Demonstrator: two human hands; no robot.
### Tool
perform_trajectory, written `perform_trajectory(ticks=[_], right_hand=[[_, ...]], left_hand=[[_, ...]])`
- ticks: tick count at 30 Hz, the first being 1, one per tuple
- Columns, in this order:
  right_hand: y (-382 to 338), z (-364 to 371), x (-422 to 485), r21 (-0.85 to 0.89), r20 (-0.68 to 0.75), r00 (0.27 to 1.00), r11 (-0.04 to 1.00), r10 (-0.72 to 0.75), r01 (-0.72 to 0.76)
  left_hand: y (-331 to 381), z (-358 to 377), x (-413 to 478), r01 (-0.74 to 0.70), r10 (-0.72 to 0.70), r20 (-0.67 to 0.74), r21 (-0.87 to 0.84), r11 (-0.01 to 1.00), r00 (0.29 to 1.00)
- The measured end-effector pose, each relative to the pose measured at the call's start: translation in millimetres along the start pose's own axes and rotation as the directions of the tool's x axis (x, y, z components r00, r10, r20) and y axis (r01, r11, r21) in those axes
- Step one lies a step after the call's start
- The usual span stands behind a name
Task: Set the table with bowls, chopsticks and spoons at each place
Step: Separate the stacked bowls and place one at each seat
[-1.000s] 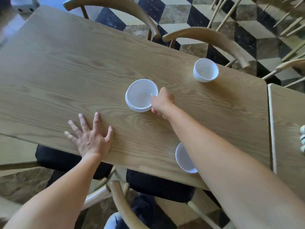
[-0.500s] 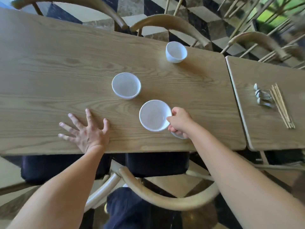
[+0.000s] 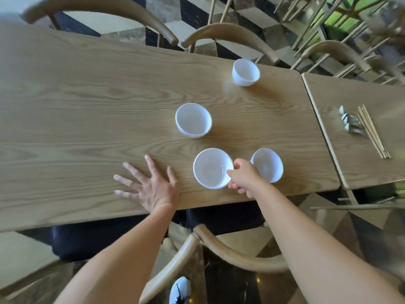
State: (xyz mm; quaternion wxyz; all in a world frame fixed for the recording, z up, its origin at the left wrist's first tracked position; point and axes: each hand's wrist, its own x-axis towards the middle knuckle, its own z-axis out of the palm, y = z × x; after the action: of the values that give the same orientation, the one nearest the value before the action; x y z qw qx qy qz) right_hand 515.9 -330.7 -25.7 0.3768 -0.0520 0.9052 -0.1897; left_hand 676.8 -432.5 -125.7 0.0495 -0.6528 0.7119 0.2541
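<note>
We can read no brand, label or writing on anything here; the bowls are plain white and the wood is bare. Our right hand (image 3: 243, 179) pinches the rim of the near bowl (image 3: 211, 168), thumb over the inside edge and fingers curled under the outer wall, so that grip is clenched on the bowl at its right side. The bowl stands on the counter (image 3: 87, 106) close to the near edge, and our hand lies between it and a second bowl (image 3: 268, 164) just beside it on the right; whether the knuckles touch that second bowl we cannot tell. Our left hand (image 3: 149, 187) lies flat on the counter to the left of the held bowl, fingers spread, its grip released and holding nothing, near the bowl but apart from it. A third bowl (image 3: 193, 120) stands further in, toward the middle of the counter, and a fourth bowl (image 3: 246, 72) sits near the far edge in front of a wooden chair (image 3: 230, 35). On the adjoining counter (image 3: 350, 172) to the right, well apart from both hands, lie a bundle of chopsticks (image 3: 372, 132) and, touching them on the left, a small cluster of spoons (image 3: 349, 122), too blurred to count.
</note>
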Motion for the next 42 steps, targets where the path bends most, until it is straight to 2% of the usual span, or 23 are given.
perform_trajectory(ticks=[3,5,6,10,17,27,32,35,38,42], right_hand=[[-17,30,-20,-0.006,-0.016,1.000,1.000,0.024,-0.024],[-30,54,-32,0.003,-0.018,0.999,0.999,0.033,-0.033],[-37,67,-38,0.003,-0.011,0.999,0.999,0.034,-0.034],[-71,125,-56,-0.023,0.030,0.999,1.000,0.019,-0.018],[-145,208,-82,-0.028,0.158,0.985,0.997,-0.067,0.073],[-154,220,-89,-0.038,0.115,0.992,0.998,-0.053,0.058],[-152,205,-95,0.037,0.182,0.983,0.999,-0.024,0.017],[-151,187,-85,0.086,0.152,0.988,0.996,0.025,-0.039],[-146,163,-64,0.252,0.065,0.992,0.960,0.110,-0.123],[-144,132,-38,0.514,-0.008,0.979,0.841,0.203,-0.170]], left_hand=[[-25,-12,-1,-0.175,0.175,0.115,-0.013,0.985,0.978],[-67,-26,7,-0.323,0.316,0.136,0.032,0.946,0.939],[-92,-37,16,-0.354,0.343,0.137,0.068,0.933,0.929],[-187,-91,70,-0.284,0.270,0.091,0.209,0.936,0.958],[-272,-153,128,-0.158,0.152,0.044,0.238,0.958,0.987],[-259,-166,147,-0.241,0.222,0.109,0.211,0.947,0.969],[-245,-168,161,-0.265,0.242,0.124,0.238,0.934,0.962],[-236,-167,168,-0.231,0.209,0.114,0.236,0.944,0.971],[-225,-160,168,-0.159,0.146,0.075,0.215,0.964,0.986],[-222,-149,166,-0.103,0.106,0.003,0.251,0.962,0.994]])
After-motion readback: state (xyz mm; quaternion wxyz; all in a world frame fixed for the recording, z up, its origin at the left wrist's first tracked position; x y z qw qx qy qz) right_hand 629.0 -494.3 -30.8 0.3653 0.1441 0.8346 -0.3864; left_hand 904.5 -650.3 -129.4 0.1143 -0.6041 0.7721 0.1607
